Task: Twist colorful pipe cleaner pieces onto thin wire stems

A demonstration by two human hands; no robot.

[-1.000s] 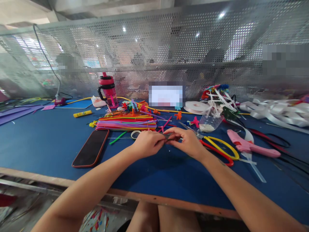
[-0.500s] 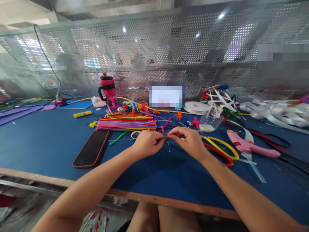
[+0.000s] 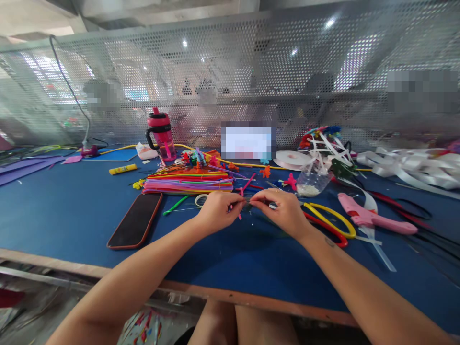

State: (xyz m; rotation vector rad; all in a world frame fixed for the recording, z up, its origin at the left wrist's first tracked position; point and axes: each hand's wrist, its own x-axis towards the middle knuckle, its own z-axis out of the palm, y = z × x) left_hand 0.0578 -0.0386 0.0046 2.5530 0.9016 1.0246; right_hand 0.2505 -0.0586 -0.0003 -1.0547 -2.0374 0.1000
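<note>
Over the middle of the blue tabletop, my left hand (image 3: 222, 209) and my right hand (image 3: 278, 209) meet almost fingertip to fingertip, both closed in a pinch. Between them is something small, thin and dark (image 3: 247, 205), too small to name. A small pink piece (image 3: 240, 216) shows just under my left fingertips. Behind my left hand lie a roll of tape (image 3: 201, 200), a green pipe cleaner (image 3: 176, 205) and a bundle of coloured pipe cleaners (image 3: 189, 184). Yellow-handled scissors or loops (image 3: 332, 215) lie beside my right wrist, with a red loop under it.
A phone (image 3: 135, 221) lies left of my forearm. A pink glue gun (image 3: 375, 218) rests at right. Further back stand a pink bottle (image 3: 166, 141), a ribbon spool (image 3: 293, 159) and a clear bag (image 3: 314, 181). White ribbon (image 3: 413, 165) is heaped at far right, before a perforated metal screen (image 3: 244, 72).
Both hands stay nearly in place, with slight finger shifts. The pink piece, earlier at my left palm, now shows lower, beneath the fingertips.
</note>
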